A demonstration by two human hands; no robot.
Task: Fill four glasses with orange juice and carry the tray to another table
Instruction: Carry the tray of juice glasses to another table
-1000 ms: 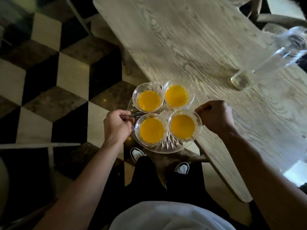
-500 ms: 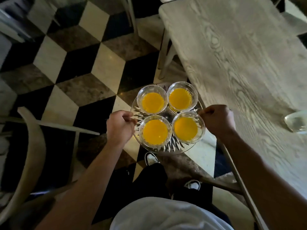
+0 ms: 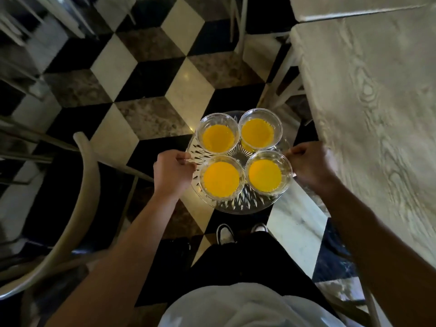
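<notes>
A round cut-glass tray (image 3: 245, 204) hangs in the air over the checkered floor, level. On it stand several clear glasses of orange juice: far left (image 3: 218, 139), far right (image 3: 258, 132), near left (image 3: 221, 179), near right (image 3: 265, 175). My left hand (image 3: 173, 172) grips the tray's left rim. My right hand (image 3: 309, 164) grips its right rim. Both fists are closed around the edge.
A pale wooden table (image 3: 377, 114) runs along the right, its edge close to my right hand. A curved chair back (image 3: 80, 197) stands at the left. More chair legs (image 3: 238, 22) are at the top. My shoes (image 3: 225, 234) show below the tray.
The tray has left the table and now hangs over the floor. The table has slid to the right of view and the glass bottle is out of sight. The chair at left looms closer.
</notes>
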